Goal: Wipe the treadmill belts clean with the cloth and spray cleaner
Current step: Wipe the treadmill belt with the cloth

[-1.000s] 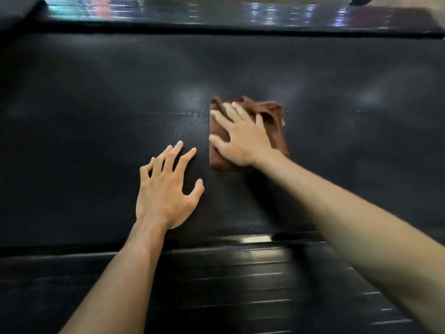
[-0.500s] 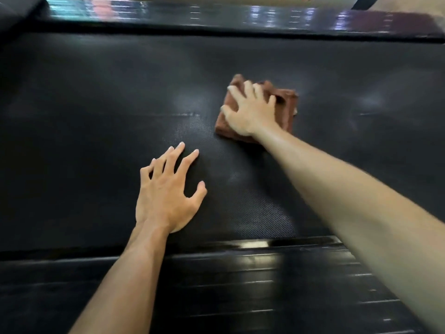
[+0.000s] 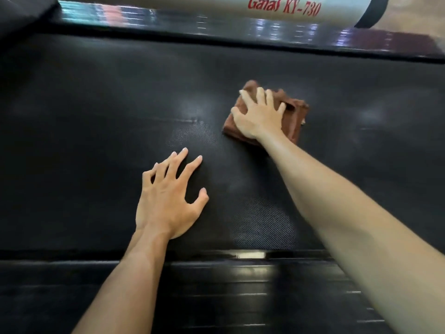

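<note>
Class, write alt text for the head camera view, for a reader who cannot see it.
A person's right hand presses a folded brown cloth onto a black treadmill belt, while the left hand rests flat on the belt nearer the camera, fingers spread. A white bar with red lettering crosses the top edge.

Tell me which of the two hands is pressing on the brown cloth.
The right hand presses on the folded brown cloth, farther up the black treadmill belt. The left hand rests with spread fingers on the bare belt, apart from the cloth.
</note>
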A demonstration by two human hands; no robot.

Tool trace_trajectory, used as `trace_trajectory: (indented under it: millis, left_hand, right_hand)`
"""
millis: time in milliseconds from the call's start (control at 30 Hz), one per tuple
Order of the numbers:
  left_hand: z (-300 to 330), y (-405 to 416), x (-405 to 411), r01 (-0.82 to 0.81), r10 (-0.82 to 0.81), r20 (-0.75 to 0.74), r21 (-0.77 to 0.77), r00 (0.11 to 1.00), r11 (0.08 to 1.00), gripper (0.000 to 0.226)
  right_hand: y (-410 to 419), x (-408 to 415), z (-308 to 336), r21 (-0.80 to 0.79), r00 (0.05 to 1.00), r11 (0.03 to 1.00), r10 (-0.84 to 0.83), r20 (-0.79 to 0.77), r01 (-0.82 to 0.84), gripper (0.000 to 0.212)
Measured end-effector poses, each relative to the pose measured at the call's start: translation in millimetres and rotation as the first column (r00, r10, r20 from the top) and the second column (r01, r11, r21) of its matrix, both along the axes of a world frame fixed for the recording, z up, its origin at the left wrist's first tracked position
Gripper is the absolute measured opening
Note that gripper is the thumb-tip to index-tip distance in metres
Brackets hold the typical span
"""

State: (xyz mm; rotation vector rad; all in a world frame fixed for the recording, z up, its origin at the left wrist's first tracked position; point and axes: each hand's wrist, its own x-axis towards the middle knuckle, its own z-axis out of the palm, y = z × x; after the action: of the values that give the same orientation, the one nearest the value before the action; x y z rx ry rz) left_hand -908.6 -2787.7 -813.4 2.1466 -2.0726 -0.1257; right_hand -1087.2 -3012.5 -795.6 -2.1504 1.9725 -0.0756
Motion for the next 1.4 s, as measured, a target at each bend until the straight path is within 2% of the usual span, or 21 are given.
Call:
trace_trajectory:
  millis: [100,167,233,300,400,467,500,567,667,733,800,867,900,967,1000,1067,1167,1233,1333,1400]
  left_hand:
    - [0,-1,1,0.005,-0.005,0.005,0.008,1.000,1.000,0.073]
    - [0,-1,1,0.002,-0.002,0.009,0.003,1.000,1.000,0.073]
    - [-1,-1,0,0.000,0.000,0.015,0.004,1.000,1.000,0.073]
    - [-1,-1,0,0.004,-0.004,0.006,0.004,1.000,1.000,0.073]
    - [0,-1,1,0.006,-0.006,0.000,0.007,1.000,1.000,0.073]
    - [0,-1,1,0.003,-0.003,0.006,0.007,1.000,1.000,0.073]
    - [0,-2,1,0.005,-0.005,0.006,0.008,1.000,1.000,0.074]
    - [1,-1,1,0.005,-0.005,0.010,0.009,1.000,1.000,0.074]
    - [2,-2,1,0.009,-0.009,0.002,0.024,1.000,1.000,0.075]
    - [2,-2,1,0.012,-0.013,0.005,0.027,1.000,1.000,0.075]
    - [3,-1,1,0.005,-0.006,0.006,0.021,1.000,1.000,0.075]
    - [2,-1,1,0.002,-0.002,-0.003,0.023,1.000,1.000,0.075]
    - [2,-1,2,-0.001,0.001,-0.008,0.024,1.000,1.000,0.075]
    - [2,-2,2,0.002,-0.001,-0.015,0.022,1.000,1.000,0.075]
    - [2,-2,1,0.005,-0.004,-0.014,0.021,1.000,1.000,0.075]
    - [1,-2,1,0.008,-0.008,-0.001,0.016,1.000,1.000,0.074]
    - [0,-1,1,0.011,-0.011,0.002,0.017,1.000,1.000,0.074]
    - [0,0,1,0.007,-0.007,0.008,0.011,1.000,1.000,0.074]
    - [1,0,0,0.015,-0.015,-0.003,0.022,1.000,1.000,0.074]
    - [1,-3,2,0.016,-0.016,-0.004,0.020,1.000,1.000,0.075]
  right_hand:
    - [43,9,1,-0.019,0.951,0.951,0.308,0.001,-0.308,0.063]
    - [77,-15,-2,-0.057,0.922,0.920,0.388,0.007,-0.387,0.063]
    - [90,-47,-5,-0.067,0.936,0.934,0.351,-0.021,-0.351,0.067]
    - [67,-66,-2,-0.047,0.976,0.975,0.214,-0.035,-0.215,0.069]
    - [7,-56,5,0.014,0.998,1.000,0.010,-0.061,-0.009,0.068]
    - [-23,-34,5,0.034,0.999,0.999,-0.006,-0.048,0.007,0.070]
    - [-30,-21,3,0.025,0.999,0.999,0.026,-0.048,-0.025,0.071]
    - [-26,5,1,-0.004,0.978,0.980,0.198,-0.066,-0.198,0.071]
    - [-8,20,0,-0.025,0.858,0.859,0.508,-0.073,-0.511,0.069]
    - [-12,10,4,-0.012,0.817,0.819,0.571,-0.082,-0.574,0.069]
    - [-23,-3,7,-0.008,0.880,0.883,0.467,-0.091,-0.469,0.069]
    - [-32,-19,5,-0.015,0.985,0.986,0.166,-0.043,-0.167,0.070]
    - [-32,-24,4,-0.013,1.000,1.000,-0.021,-0.007,0.021,0.072]
    - [-24,-34,2,0.005,0.931,0.932,-0.363,0.034,0.363,0.078]
    - [-17,-38,1,0.017,0.876,0.877,-0.480,0.042,0.480,0.080]
    - [-6,-45,-2,0.027,0.801,0.802,-0.597,0.049,0.597,0.081]
    - [0,-45,-6,0.029,0.760,0.761,-0.649,0.031,0.648,0.081]
    - [-10,-43,-2,0.009,0.794,0.794,-0.608,0.013,0.608,0.082]
    - [-32,-50,3,-0.029,0.956,0.956,-0.292,-0.005,0.292,0.071]
    - [-35,-44,8,0.003,0.997,0.997,-0.077,0.005,0.077,0.068]
